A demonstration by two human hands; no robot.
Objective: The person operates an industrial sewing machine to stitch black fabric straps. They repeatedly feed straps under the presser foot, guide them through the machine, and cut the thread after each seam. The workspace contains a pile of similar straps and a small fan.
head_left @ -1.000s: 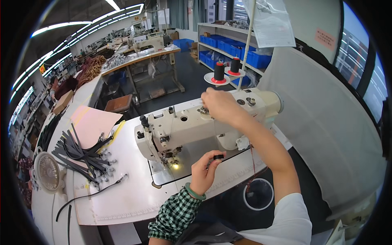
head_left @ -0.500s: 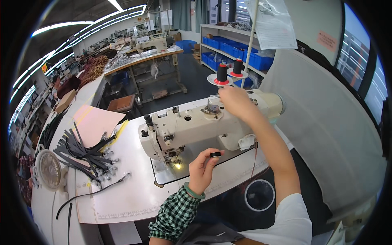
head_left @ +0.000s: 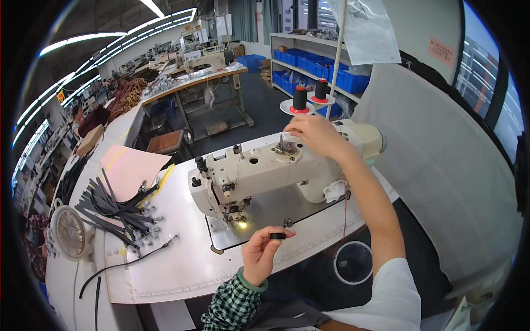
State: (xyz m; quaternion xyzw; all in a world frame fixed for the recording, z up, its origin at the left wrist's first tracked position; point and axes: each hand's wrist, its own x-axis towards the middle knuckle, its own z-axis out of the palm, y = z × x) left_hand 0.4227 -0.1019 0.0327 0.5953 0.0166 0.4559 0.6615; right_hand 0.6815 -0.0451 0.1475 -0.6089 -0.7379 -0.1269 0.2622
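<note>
My left hand [head_left: 258,255], below the lit needle area, pinches a small black-wound bobbin [head_left: 277,236]. Just beyond it a small metal part [head_left: 287,222] sits on the metal bed of the cream sewing machine [head_left: 254,174]. My right hand [head_left: 313,134] is raised over the machine's top beside the round winder fitting [head_left: 289,148], its fingers bent together; whatever they may hold is too small to make out. Two black thread cones [head_left: 300,99] on red bases stand on a stand behind that hand.
Dark straps with clips [head_left: 118,215] and pink sheets [head_left: 132,168] lie left on the white table [head_left: 165,270]. A white fan [head_left: 70,231] stands at far left, a round bin [head_left: 353,265] below right. Grey cloth hangs right; blue bins fill rear shelves. People work in the distant left.
My left hand has moved down and left with the bobbin, uncovering the small metal part. My right hand went rightward off the winder fitting, then came slightly back left above it.
</note>
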